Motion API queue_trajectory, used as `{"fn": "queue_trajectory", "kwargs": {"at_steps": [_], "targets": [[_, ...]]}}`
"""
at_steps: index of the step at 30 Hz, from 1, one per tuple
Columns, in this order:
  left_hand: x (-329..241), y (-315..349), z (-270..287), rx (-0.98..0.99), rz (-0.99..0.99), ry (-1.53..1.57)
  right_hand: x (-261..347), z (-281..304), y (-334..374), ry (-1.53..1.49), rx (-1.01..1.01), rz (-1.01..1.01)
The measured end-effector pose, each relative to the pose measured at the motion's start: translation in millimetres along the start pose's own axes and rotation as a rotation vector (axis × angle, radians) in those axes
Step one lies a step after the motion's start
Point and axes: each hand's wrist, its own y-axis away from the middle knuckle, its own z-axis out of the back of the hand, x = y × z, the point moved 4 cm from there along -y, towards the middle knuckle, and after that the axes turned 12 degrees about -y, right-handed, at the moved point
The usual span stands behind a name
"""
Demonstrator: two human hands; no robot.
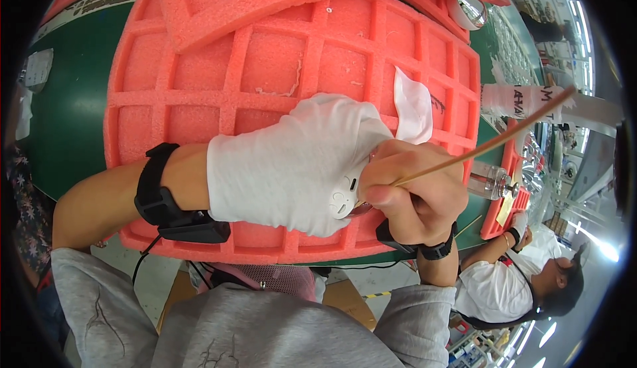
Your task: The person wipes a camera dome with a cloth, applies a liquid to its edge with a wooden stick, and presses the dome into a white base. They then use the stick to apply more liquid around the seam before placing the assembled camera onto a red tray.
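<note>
My left hand (308, 162), in a white glove, is closed around a small white rounded device (343, 199) with dark slots in its face. Most of the device is hidden by the glove and my other hand. My bare right hand (418, 189) pinches a long thin wooden stick (494, 141), whose long end slants up to the right. The stick's lower end points at the device, but its tip is hidden. Both hands are over a pink foam tray (194, 124) with square compartments. A white cloth or paper piece (413, 106) lies on the tray just beyond my right hand.
Another pink foam tray (285, 0) overlaps the far side. A shiny domed object (468, 12) sits at the far right. Right of the tray lies a clear bottle (488, 180) with a metal top. A co-worker (511, 282) is at the right. Green tabletop (73, 119) shows at left.
</note>
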Motion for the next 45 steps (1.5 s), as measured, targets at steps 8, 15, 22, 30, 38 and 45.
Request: {"fn": "queue_trajectory", "kwargs": {"at_steps": [8, 15, 22, 30, 38, 45], "targets": [[2, 2, -4, -0.034, 0.002, -0.037, -7, 2, 9, -0.126, -0.160, -0.136], [3, -1, -3, 0.109, 0.060, -0.042, -9, 0, 4, -0.084, -0.206, -0.038], [-1, -2, 7, 0.150, 0.044, 0.014, 1, -2, -3, 0.042, -0.001, 0.078], [2, 2, -3, 0.020, 0.058, -0.008, -9, 3, 8, -0.191, -0.258, -0.185], [-1, -4, 5, 0.120, 0.046, -0.047, 1, 0, -2, 0.014, -0.025, -0.023], [1, -2, -1, -0.017, -0.034, -0.048, -3, 3, 6, -0.101, -0.179, -0.113]]}}
